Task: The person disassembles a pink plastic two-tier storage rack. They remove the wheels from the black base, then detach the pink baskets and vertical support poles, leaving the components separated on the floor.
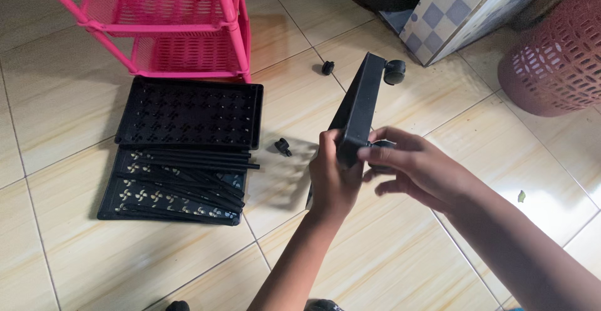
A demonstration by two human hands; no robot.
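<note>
My left hand (332, 176) grips the near corner of a black plastic shelf tray (361, 101) held on edge above the tiled floor. A black caster wheel (394, 71) sits at the tray's far corner. My right hand (410, 170) presses a small black piece, probably another caster, against the tray's near corner; the piece is mostly hidden by my fingers. Two loose black casters lie on the floor, one (327, 67) beyond the tray and one (283, 146) to its left.
Two more black perforated trays (191, 114) lie flat at left, the nearer one (125, 192) carrying several black rods (194, 173). A pink tiered rack (175, 23) stands behind them. A checkered box (451, 10) and a reddish-brown lattice basket (557, 54) sit at the upper right.
</note>
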